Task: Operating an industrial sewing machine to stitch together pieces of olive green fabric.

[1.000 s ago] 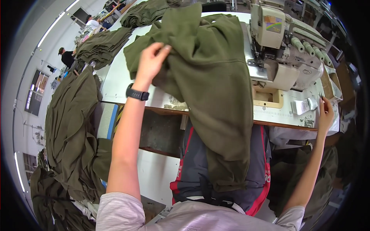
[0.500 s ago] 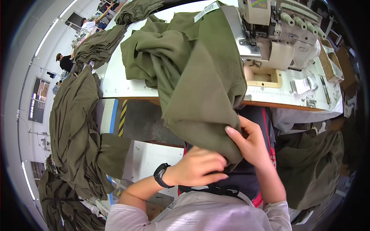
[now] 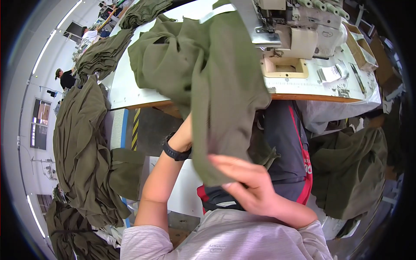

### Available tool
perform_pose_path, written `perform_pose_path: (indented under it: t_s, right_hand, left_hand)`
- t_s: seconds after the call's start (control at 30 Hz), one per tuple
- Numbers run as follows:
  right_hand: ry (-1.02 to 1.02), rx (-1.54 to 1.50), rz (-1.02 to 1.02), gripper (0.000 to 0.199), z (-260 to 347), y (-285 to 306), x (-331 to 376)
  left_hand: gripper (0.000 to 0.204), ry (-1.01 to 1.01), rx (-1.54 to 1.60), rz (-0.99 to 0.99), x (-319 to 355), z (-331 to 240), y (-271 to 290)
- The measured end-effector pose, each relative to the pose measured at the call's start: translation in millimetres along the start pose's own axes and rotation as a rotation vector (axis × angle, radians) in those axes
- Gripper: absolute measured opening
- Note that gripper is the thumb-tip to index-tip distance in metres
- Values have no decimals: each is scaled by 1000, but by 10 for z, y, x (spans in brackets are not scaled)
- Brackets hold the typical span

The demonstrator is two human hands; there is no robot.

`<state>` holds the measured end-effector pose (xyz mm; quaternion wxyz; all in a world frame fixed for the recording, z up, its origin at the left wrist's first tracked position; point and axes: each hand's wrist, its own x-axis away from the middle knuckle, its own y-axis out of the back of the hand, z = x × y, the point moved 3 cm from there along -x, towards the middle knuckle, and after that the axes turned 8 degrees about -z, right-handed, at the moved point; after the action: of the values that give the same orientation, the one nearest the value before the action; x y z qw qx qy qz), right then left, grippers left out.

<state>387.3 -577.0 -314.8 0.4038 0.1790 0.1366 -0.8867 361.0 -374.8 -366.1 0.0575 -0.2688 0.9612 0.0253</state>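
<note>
A large olive-green garment piece (image 3: pixel 225 86) hangs from the white sewing table over its front edge toward my lap. Its lower end narrows to a folded corner, and my right hand (image 3: pixel 249 180) pinches the edge there between thumb and fingers. My left hand (image 3: pixel 186 130), with a black watch (image 3: pixel 174 149) at the wrist, reaches up behind the cloth. The fabric hides its fingers. A white label strip (image 3: pixel 216 12) lies on the garment's far end, beside the overlock sewing machine (image 3: pixel 299 34).
The white table (image 3: pixel 151 96) has a wooden front edge. A cream-framed opening (image 3: pixel 286 68), a small clear packet (image 3: pixel 333 73) and tweezers (image 3: pixel 358 78) lie right. Olive garments are heaped at left (image 3: pixel 82 147) and lower right (image 3: pixel 351 173). A person in black (image 3: pixel 67 79) is far left.
My left hand has moved up and away, behind the cloth. My right hand has shifted left and lower along its edge. The hanging cloth has swung into a narrower fold; the view has shifted slightly.
</note>
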Motion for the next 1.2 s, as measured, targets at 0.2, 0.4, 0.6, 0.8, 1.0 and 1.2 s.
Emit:
perform_pose_path:
  t_s: [0.2,0.4,0.6,0.8,1.0,1.2]
  right_hand:
    - [-189,-269,256,35,-25,-147,118]
    - [-369,-927,-714,35,-628,1488,35]
    - [-209,-1110,-398,38,-1067,2098,271]
    - [-312,-1041,-674,40,-953,1983,161]
    - [-450,-243,-339,53,-971,1569,461]
    - [-590,44,-42,60,-521,1038,1142]
  left_hand:
    - [20,-86,-135,107,-14,-106,-131]
    - [16,-164,-336,116,70,-435,-56]
    - [23,-462,-515,-92,196,-754,-12]
    - [26,-523,-497,-93,226,-677,-32]
    - [24,-478,-483,-92,301,-679,-44]
    - [19,-552,-525,-410,527,-721,347]
